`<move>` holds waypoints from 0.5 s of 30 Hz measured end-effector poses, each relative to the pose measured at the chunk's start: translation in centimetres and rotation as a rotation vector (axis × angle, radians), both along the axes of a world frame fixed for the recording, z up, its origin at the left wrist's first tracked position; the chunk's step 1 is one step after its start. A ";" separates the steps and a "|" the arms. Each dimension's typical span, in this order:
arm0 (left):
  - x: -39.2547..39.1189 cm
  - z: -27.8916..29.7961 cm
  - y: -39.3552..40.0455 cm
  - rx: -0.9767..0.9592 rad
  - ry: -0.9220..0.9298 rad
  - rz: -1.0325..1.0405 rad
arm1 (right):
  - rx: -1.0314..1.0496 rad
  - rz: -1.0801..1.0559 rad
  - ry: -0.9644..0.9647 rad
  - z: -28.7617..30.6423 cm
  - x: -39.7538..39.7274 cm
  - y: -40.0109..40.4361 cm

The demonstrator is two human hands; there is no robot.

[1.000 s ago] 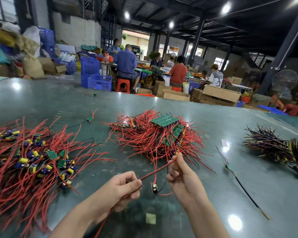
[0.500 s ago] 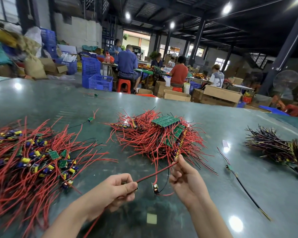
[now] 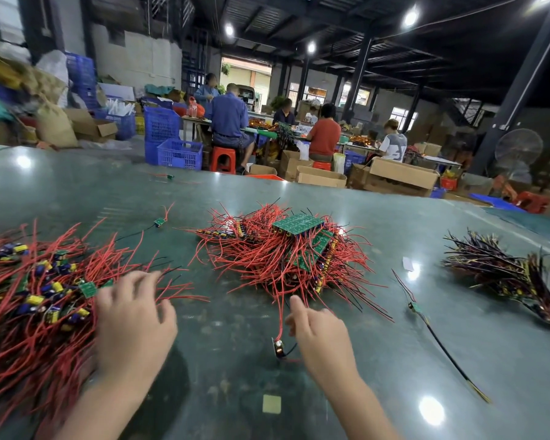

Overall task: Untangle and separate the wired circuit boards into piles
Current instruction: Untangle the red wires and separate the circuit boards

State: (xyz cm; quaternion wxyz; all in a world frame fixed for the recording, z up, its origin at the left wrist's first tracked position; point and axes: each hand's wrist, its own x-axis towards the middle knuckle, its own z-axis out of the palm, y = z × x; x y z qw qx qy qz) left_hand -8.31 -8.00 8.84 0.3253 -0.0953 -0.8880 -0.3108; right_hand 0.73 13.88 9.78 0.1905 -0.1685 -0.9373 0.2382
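Dim warehouse rafters and ceiling lamps hang over a glossy dark-green worktop [image 3: 77, 185] that carries every wired board.

Left hand [image 3: 134, 322] has its fingers [image 3: 146, 281] spread and relaxed, motion-blurred, holding nothing; the fingertips lie at the near-right edge of the left pile [image 3: 29, 296], a wide heap of red leads with small green boards and blue-and-yellow capacitors. Whether the palm presses on the leads cannot be told.

Right hand [image 3: 324, 335] is loosely curled with the forefinger pointing out; it grips nothing. Just to its left a single wired part [image 3: 278, 349] lies on the worktop, its red lead running up into the centre heap [image 3: 292, 255].

That centre heap serves as landmark: a dense mound of red wires with a green circuit board [image 3: 299, 224] lying flat on its top and further boards tilted below. The left pile sits well to its left. A lone small board [image 3: 159, 221] with one red and one black lead lies between the two, toward the far side. Right of the heap lies a stray long lead [image 3: 438, 338] with a small board on it, and beyond that a dark bundle [image 3: 505, 274] of black and purple wires. A pale square tag [image 3: 271, 404] lies nearer than the heap, between the forearms.

Behind the heap, past the worktop's far edge, seated workers [image 3: 229, 122] sit among blue crates [image 3: 178, 154] and cardboard boxes [image 3: 400, 176].
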 end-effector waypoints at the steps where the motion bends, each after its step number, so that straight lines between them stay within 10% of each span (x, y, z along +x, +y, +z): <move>1: 0.6 0.0 1.1 0.123 -0.099 -0.160 | 0.124 0.049 -0.068 -0.1 0.0 -0.4; 6: 3.5 -1.6 5.9 0.630 -0.894 -0.657 | -0.193 0.215 -0.058 -0.6 -0.1 -2.5; 12: 3.4 -1.6 5.4 0.532 -0.879 -0.601 | -0.612 0.361 -0.007 -0.2 -0.2 -2.9; 15: 3.3 -1.2 4.9 0.590 -0.811 -0.586 | -0.607 0.170 0.365 0.6 -0.1 -2.2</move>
